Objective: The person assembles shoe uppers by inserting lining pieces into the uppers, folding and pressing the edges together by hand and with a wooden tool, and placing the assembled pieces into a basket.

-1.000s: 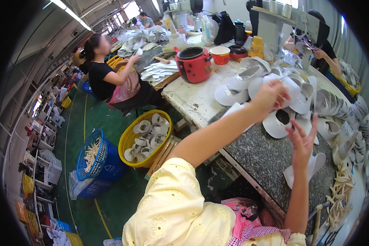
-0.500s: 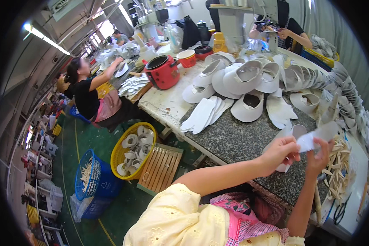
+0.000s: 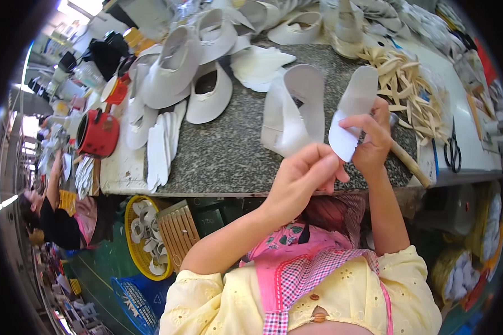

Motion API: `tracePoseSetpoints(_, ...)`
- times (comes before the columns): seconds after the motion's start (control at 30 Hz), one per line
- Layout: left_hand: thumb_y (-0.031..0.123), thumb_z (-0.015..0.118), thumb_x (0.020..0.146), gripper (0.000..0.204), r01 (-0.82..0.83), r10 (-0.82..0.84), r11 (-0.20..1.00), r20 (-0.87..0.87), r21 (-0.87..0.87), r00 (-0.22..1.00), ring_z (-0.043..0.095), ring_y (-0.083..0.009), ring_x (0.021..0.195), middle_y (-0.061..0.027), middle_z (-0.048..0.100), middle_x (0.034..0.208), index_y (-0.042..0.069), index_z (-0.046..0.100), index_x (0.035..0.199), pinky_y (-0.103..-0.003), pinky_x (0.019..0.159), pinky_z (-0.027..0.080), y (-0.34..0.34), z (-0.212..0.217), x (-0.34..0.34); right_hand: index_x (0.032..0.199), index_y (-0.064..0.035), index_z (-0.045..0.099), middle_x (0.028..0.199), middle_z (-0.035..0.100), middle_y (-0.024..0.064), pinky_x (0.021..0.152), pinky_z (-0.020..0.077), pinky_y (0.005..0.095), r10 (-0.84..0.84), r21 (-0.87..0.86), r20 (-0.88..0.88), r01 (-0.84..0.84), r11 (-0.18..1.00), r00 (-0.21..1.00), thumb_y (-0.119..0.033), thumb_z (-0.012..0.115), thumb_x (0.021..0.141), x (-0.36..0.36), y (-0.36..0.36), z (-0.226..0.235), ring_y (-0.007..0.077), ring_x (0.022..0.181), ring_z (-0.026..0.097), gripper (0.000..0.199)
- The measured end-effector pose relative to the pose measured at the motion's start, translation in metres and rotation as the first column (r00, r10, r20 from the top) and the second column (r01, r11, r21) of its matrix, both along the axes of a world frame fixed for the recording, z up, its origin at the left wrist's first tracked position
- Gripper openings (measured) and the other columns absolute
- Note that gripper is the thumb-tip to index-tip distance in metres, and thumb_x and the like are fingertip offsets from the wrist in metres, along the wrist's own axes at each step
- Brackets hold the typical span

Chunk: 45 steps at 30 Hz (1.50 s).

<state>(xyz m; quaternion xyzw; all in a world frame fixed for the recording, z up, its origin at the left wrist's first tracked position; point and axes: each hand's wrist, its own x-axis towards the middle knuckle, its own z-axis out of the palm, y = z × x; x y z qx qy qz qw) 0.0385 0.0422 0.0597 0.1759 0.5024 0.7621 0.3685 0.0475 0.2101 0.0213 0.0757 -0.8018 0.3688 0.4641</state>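
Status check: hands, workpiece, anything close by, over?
Right hand holding pale curved piece. Left hand at its lower end, contact unclear. Wooden handle beside right wrist.

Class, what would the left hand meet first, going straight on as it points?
Probably the pale piece in the right hand, just beyond the left hand; whether they touch is unclear.

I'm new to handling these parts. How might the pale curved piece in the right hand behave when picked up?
The pale curved piece is probably springy rather than floppy: its upper end extends unsupported beyond the right hand. It looks thin and sheet-like, so it is likely light. Its smooth face might slip.
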Motion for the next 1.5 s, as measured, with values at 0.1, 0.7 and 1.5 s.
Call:
tracePoseSetpoints(0.1, 0.02, 0.057, 0.08, 0.018, -0.133, -0.147, 0.964, -0.875, -0.232, 0.461, 0.056, -0.0161, 0.068, -0.0057, 0.06, 0.075, 0.003, 0.06, 0.089, -0.027, 0.063, 0.044, -0.026, -0.012, -0.022, 0.075, -0.009, 0.062, 0.095, 0.048, 0.0076, 0.074, 0.0388, 0.0284, 0.066, -0.138, 0.034, -0.06, 0.989, 0.997, 0.001, 0.068, 0.051, 0.009, 0.006, -0.011, 0.0207, 0.086, 0.049, 0.026)
tracePoseSetpoints(0.7, 0.009, 0.06, 0.074, 0.007, 0.363, -0.532, 0.839, -0.47, -0.406, 0.704, 0.056, -0.0205, 0.092, -0.0124, 0.061, 0.089, 0.005, 0.055, 0.072, -0.033, 0.083, 0.043, -0.038, -0.061, -0.144, 0.087, 0.0013, 0.059, 0.096, 0.049, 0.0104, 0.073, 0.0448, 0.0283, 0.019, -0.287, 0.304, 0.073, 0.955, 0.952, 0.007, 0.064, 0.066, 0.038, 0.002, -0.038, 0.0214, 0.091, 0.051, 0.022)
tracePoseSetpoints(1.5, 0.009, 0.058, 0.073, 0.042, 0.252, -0.557, 0.818, -0.603, -0.517, 0.571, 0.052, -0.0256, 0.099, -0.0149, 0.054, 0.109, 0.002, 0.05, 0.113, -0.034, 0.087, 0.039, -0.081, -0.119, -0.133, 0.078, -0.0036, 0.061, 0.084, 0.051, 0.0115, 0.061, 0.0443, 0.0355, -0.067, 0.17, 0.251, 0.024, 0.985, 0.966, 0.003, 0.062, 0.05, -0.002, -0.061, -0.055, 0.0286, 0.073, 0.053, 0.028)
